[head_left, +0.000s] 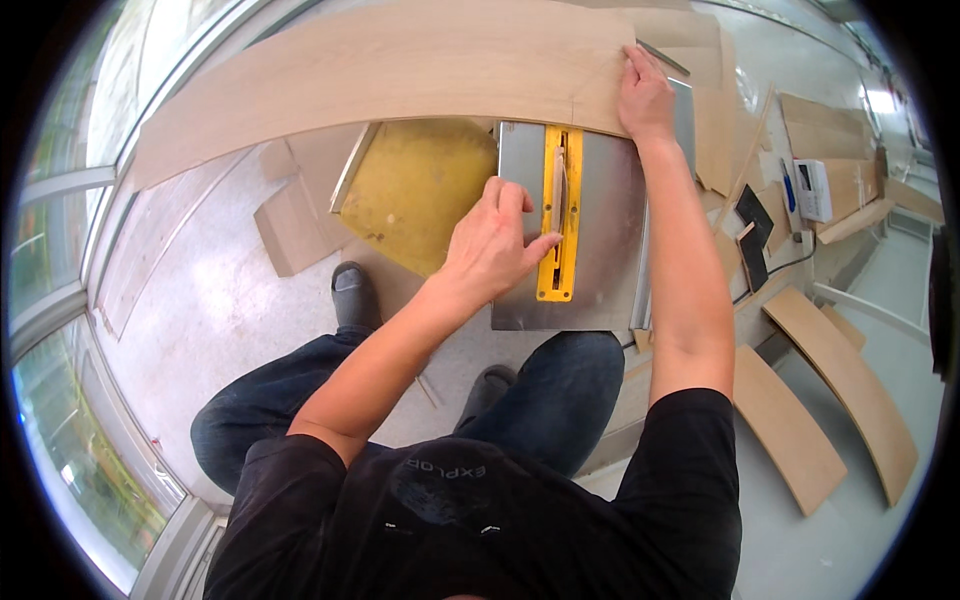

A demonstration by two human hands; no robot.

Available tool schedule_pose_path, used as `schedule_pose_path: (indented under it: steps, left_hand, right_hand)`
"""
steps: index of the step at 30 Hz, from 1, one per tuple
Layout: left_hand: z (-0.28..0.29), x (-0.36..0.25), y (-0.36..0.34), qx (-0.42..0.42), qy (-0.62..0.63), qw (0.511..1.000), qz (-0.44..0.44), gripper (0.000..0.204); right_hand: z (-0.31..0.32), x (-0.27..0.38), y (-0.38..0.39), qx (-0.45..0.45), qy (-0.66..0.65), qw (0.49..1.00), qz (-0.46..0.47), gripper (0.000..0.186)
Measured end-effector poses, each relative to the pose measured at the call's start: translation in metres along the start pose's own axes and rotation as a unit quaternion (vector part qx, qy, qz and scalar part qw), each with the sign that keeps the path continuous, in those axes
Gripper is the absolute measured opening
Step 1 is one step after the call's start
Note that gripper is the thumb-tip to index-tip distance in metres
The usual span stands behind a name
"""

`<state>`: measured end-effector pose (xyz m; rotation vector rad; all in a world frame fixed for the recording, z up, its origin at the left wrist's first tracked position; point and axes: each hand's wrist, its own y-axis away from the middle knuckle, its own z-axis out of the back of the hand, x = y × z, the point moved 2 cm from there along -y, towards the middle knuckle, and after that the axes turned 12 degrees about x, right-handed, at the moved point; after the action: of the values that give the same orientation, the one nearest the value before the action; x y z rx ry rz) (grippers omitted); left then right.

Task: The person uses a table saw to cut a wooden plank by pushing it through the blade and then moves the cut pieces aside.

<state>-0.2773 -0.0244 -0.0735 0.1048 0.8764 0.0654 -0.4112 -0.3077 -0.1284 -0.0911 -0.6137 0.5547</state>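
A long light-wood board lies across the far part of a small metal table saw. My right hand grips the board near its right end. My left hand is over the saw's left half, fingers bent and thumb spread, holding nothing, beside the yellow slotted insert. A narrow pale piece stands in that slot; what it is I cannot tell exactly. A yellow panel is left of the metal top.
Cardboard lies on the floor at left, beside glazed frames. At right are wood offcuts, dark pieces, a white box, a blue tool and a cable. My feet are below the saw's left side.
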Motion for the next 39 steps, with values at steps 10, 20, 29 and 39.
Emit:
schedule_pose_path:
  steps: [10,20,29,39]
  left_hand:
    - [0.051,0.104,-0.011,-0.088,0.444,0.865,0.217,0.054]
    - [0.175,0.265,-0.023,-0.29,0.678,0.668,0.105,0.032]
    - [0.169,0.268,0.006,-0.298,0.655,0.685,0.116,0.036]
    - [0.164,0.261,0.03,-0.309,0.64,0.693,0.118,0.033]
  right_hand:
    - [0.0,0.0,0.0,0.002,0.021,1.0,-0.008,0.033]
    - [0.002,0.003,0.009,0.01,0.029,0.999,-0.017,0.034]
    - [0.006,0.009,0.031,-0.004,0.049,0.999,-0.013,0.032]
    - [0.01,0.017,0.052,-0.012,0.045,0.999,-0.002,0.031]
